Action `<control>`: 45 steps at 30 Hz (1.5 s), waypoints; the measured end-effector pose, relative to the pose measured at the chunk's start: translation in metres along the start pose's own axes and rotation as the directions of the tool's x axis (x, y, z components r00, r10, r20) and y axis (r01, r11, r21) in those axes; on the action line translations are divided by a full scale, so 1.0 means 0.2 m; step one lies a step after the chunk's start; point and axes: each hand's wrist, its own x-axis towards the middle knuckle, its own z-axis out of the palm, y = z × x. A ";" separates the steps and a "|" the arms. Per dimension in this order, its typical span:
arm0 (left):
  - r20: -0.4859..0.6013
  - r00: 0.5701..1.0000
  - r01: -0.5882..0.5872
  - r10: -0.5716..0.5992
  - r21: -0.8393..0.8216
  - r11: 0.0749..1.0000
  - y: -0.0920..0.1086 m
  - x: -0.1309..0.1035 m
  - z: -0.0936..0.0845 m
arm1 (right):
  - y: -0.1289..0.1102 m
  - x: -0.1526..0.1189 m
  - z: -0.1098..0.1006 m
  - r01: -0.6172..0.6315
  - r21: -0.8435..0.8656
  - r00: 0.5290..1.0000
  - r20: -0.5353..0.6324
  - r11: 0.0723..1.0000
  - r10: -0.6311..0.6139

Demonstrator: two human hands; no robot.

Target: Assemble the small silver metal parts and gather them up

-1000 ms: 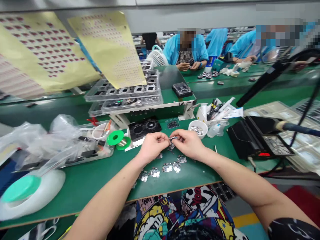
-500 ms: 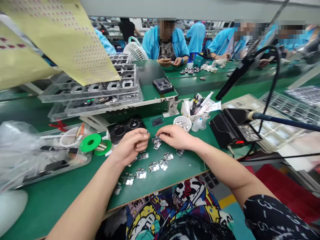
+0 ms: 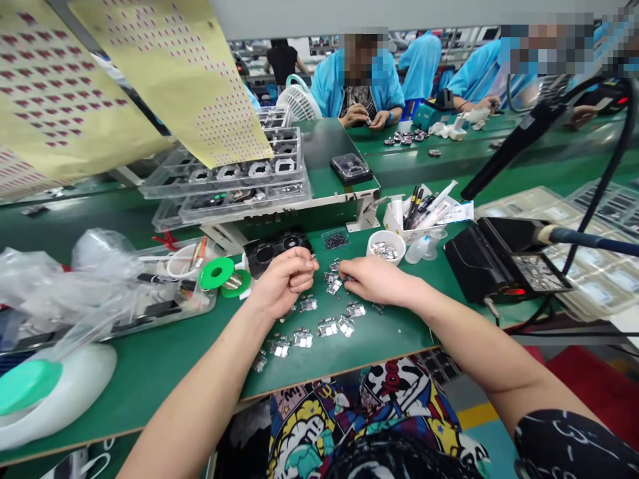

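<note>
My left hand [image 3: 291, 279] is raised above the bench, its fingers curled and thumb and forefinger pinched. A tiny dark speck shows at those fingertips, too small to name. My right hand [image 3: 377, 279] is lower, palm down, its fingertips closed together beside a cluster of small silver-and-black electronic modules [image 3: 334, 286]. Whatever those fingers grip is hidden beneath them. More modules [image 3: 328, 326] lie in a loose curved row on the green bench [image 3: 359, 352] nearer my lap. Beyond my right hand stands a white bowl [image 3: 402, 250] of small metal parts, with a small clear tray [image 3: 324, 239] of dark bits to its left.
A black soldering station [image 3: 469, 273] with a cable stands at right, beside a pen box [image 3: 414, 234]. Solder spools [image 3: 215, 271] and a cluttered clear tray [image 3: 212, 303] sit at left. Stacked plastic trays [image 3: 227, 207] rest on a shelf. Co-workers [image 3: 319, 83] sit opposite.
The view has swung left, so everything sits farther right. My right fingertips have shifted slightly right of the module cluster, uncovering more of it. My left hand keeps its pinch.
</note>
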 end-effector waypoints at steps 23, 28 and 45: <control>0.009 1.000 0.026 -0.025 -0.187 0.982 0.03 0.02 -0.03 | 0.05 -0.13 -0.19 0.055 -0.062 0.913 0.407 0.997 -0.025; -0.012 0.999 0.049 -0.052 -0.178 0.983 0.05 0.02 -0.03 | 0.04 -0.12 -0.17 0.034 -0.082 0.911 0.413 0.996 0.002; 0.073 0.993 0.071 -0.090 0.234 0.970 -0.02 0.00 0.01 | -0.01 -0.02 -0.12 -0.015 0.668 0.990 -0.094 0.744 0.105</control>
